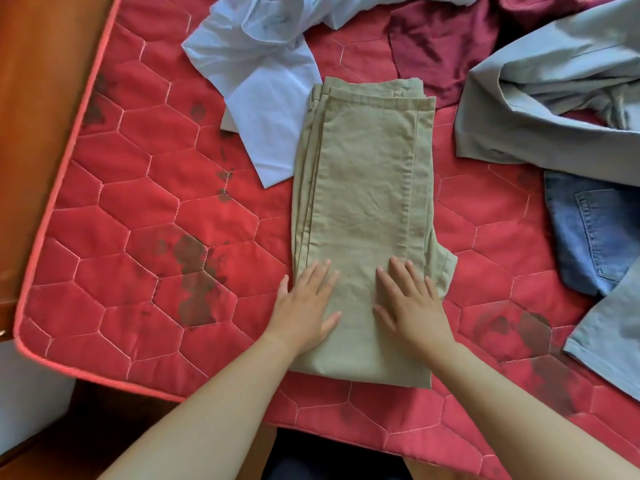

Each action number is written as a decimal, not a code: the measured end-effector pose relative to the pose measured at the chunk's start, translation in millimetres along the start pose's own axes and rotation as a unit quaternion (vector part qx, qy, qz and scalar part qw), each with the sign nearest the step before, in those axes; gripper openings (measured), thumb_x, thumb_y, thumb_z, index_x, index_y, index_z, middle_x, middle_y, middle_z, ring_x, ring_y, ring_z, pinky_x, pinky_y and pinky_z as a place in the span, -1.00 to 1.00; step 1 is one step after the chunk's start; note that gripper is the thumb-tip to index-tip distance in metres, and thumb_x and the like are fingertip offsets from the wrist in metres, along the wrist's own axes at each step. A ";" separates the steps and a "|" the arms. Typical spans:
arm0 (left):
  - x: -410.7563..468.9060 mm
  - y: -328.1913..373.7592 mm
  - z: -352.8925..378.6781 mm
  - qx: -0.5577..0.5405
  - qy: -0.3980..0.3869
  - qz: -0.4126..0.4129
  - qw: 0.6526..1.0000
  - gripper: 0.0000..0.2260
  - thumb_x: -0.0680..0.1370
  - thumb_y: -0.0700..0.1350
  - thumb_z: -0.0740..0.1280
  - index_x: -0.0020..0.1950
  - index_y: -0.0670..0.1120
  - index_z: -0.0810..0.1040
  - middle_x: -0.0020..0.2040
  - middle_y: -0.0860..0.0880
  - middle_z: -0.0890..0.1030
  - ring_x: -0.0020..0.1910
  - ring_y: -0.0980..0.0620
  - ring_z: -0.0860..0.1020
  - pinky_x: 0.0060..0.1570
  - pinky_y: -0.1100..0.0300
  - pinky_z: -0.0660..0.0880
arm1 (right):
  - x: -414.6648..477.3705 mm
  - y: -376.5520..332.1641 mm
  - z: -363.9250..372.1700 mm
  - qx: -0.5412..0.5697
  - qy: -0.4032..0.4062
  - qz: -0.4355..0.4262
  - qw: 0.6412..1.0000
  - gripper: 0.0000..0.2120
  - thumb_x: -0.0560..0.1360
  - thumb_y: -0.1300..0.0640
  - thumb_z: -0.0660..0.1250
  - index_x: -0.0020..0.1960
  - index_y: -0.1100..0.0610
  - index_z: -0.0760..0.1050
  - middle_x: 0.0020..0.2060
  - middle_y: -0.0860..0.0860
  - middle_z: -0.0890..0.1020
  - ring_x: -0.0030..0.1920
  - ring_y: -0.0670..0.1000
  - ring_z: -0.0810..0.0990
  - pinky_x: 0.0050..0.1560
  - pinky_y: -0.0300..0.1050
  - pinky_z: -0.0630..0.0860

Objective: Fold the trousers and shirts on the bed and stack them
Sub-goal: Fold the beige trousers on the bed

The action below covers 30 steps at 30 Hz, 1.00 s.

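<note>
Both the left hand [304,306] and right hand [412,306] press flat, fingers straight, on the near end of the khaki trousers [363,188], whose long axis runs away from them toward the bed's [138,168] far side.

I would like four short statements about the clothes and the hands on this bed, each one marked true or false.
1. The left hand and the right hand lie flat on the khaki trousers. True.
2. The khaki trousers are spread out in one layer. False: they are folded into several layers.
3. A denim garment lies to the right of the khaki trousers. True.
4. The light blue shirt is neatly folded. False: it lies crumpled.
</note>
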<state>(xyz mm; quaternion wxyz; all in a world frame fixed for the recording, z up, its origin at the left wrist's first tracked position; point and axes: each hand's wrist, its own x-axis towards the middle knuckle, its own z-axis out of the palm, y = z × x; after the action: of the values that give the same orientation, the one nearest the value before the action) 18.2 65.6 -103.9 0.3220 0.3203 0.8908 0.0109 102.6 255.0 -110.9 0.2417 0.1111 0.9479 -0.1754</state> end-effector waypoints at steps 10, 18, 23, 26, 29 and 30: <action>-69.5 -2.1 21.4 -0.108 0.057 0.069 0.990 -0.63 0.52 0.11 0.22 0.31 0.06 0.40 0.29 0.12 0.40 0.33 0.15 0.29 0.31 0.10 0.18 | -83.5 -15.6 22.5 0.035 0.122 -0.077 0.989 -0.55 0.28 0.13 0.54 0.13 0.17 0.54 0.14 0.12 0.56 0.17 0.21 0.53 0.22 0.34 0.34; -83.3 -26.8 63.9 -0.134 0.126 0.071 0.980 -0.63 0.44 0.03 0.38 0.22 -0.01 0.49 0.22 0.07 0.46 0.26 0.04 0.40 0.22 0.04 0.36 | -89.7 12.0 59.9 0.064 0.095 -0.110 0.987 -0.43 0.24 0.07 0.57 0.20 0.13 0.51 0.27 0.07 0.48 0.32 0.15 0.40 0.33 0.19 0.29; -79.4 -35.4 78.7 -0.126 0.144 0.087 0.978 -0.57 0.37 -0.02 0.46 0.21 -0.02 0.50 0.22 0.03 0.47 0.26 0.00 0.39 0.15 0.05 0.34 | -81.1 12.6 68.9 0.090 0.203 -0.094 0.971 -0.71 0.33 0.16 0.52 0.05 0.12 0.61 0.08 0.03 0.63 0.13 0.10 0.57 0.32 0.22 0.25; -82.0 -29.5 64.2 -0.153 0.138 0.061 0.977 -0.64 0.40 -0.11 0.41 0.19 0.00 0.52 0.19 0.06 0.50 0.23 0.01 0.42 0.14 0.05 0.32 | -85.0 4.6 54.1 0.110 0.231 -0.080 0.964 -0.87 0.42 0.18 0.45 -0.04 0.15 0.62 -0.13 0.01 0.67 -0.09 0.11 0.60 0.15 -0.02 0.37; -94.0 -19.1 29.3 -0.187 0.145 0.051 0.970 -0.77 0.47 -0.15 0.33 0.12 -0.01 0.55 0.06 0.08 0.57 0.09 -0.01 0.50 0.10 0.05 0.37 | -99.7 -6.3 21.7 0.153 0.211 -0.033 0.965 -0.93 0.45 0.20 0.40 -0.06 0.14 0.60 -0.22 0.00 0.62 -0.18 0.12 0.55 -0.19 -0.19 0.29; -100.9 -14.9 14.5 -0.195 0.145 0.056 0.968 -0.80 0.48 -0.14 0.32 0.10 -0.01 0.56 0.02 0.09 0.58 0.03 0.00 0.51 0.06 0.08 0.39 | -106.7 -8.7 9.0 0.170 0.204 -0.023 0.964 -0.93 0.45 0.21 0.40 -0.07 0.13 0.60 -0.23 0.00 0.62 -0.18 0.11 0.55 -0.20 -0.18 0.30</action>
<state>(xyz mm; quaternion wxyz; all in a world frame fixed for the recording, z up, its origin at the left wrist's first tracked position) 77.4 -7.3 -61.6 0.2445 0.2959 0.8894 0.2484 195.4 230.1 -62.8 0.0167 0.1617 0.9357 -0.3130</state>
